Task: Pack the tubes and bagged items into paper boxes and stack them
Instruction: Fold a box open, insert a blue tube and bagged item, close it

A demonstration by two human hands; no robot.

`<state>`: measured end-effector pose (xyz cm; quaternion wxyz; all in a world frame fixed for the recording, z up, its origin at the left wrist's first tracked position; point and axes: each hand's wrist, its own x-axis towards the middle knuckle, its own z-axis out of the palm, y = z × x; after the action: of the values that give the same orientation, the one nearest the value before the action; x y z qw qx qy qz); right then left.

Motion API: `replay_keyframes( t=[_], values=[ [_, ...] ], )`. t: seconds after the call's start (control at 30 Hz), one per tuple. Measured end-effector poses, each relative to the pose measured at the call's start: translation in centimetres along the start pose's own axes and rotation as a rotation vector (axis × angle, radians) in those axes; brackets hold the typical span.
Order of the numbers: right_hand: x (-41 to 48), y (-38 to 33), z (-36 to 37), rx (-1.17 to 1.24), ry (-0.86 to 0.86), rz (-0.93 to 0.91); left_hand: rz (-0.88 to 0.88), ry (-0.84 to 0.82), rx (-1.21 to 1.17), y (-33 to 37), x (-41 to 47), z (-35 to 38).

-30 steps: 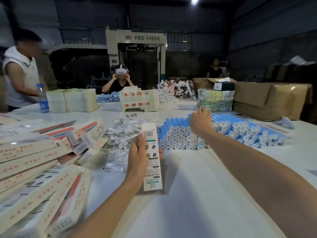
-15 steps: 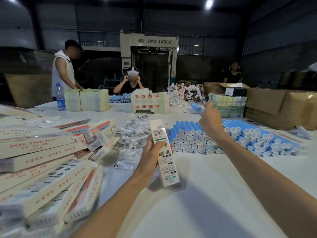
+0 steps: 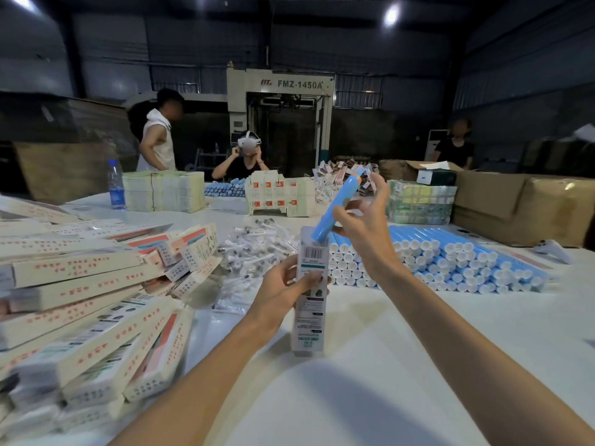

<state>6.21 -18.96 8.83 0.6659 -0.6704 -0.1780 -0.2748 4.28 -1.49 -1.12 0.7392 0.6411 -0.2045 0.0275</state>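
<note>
**Squaring up before the push**

At nine o'clock, packed boxes [image 3: 80, 284] are lying heaped. At centre, my left hand [image 3: 283, 284] is gripping the paper box [image 3: 309, 320] upright. The blue tube [image 3: 338, 204] is leaning toward one o'clock, lower end at the box mouth, my right hand [image 3: 363, 226] pinching it mid-length. I'm judging it wants tipping parallel to the box before pushing. Spare tubes [image 3: 450, 259] are lying at three o'clock.
</note>
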Motion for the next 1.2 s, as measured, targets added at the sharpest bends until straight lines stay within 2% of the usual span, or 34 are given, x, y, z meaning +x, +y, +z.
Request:
replay_keyframes(
  t=[0.17,0.3,0.5,0.67,0.73,0.8,0.9,0.97,1.0,1.1,1.2],
  values=[
    [0.9,0.3,-1.7,-0.386,-0.09,-0.023,0.001,0.013,0.05,0.6,-0.4,-0.3],
    [1.9,-0.8,-2.2,-0.588,-0.298,-0.096,-0.004,-0.017,0.105,0.7,-0.4,-0.1],
    [2.3,-2.1,-1.1,-0.69,-0.451,-0.146,0.011,-0.034,0.097,0.5,-0.3,-0.5],
    [1.4,-0.3,0.1,-0.779,-0.583,-0.134,0.016,-0.043,0.082,0.4,-0.1,-0.8],
    [0.4,1.0,0.4,-0.744,-0.625,-0.106,0.014,0.014,0.095,0.5,0.1,-1.3],
    [-0.7,2.2,0.6,-0.7,-0.581,-0.127,0.016,0.091,0.125,0.6,0.3,-2.4],
    [-1.9,4.3,1.9,-0.535,-0.323,-0.155,0.023,0.271,0.121,0.9,0.8,-4.3],
    [-2.6,6.0,3.6,-0.545,-0.213,-0.117,0.054,0.426,0.098,1.3,1.1,-5.8],
    [-3.2,6.8,4.6,-0.584,-0.251,-0.087,0.081,0.498,0.093,1.4,1.2,-6.6],
    [-5.7,9.5,8.0,-0.698,-0.564,-0.037,0.157,0.68,0.06,1.5,1.5,-8.6],
    [-8.0,11.0,11.0,-0.791,-0.707,-0.13,0.2,0.794,0.058,1.4,1.7,-9.4]
  ],
)
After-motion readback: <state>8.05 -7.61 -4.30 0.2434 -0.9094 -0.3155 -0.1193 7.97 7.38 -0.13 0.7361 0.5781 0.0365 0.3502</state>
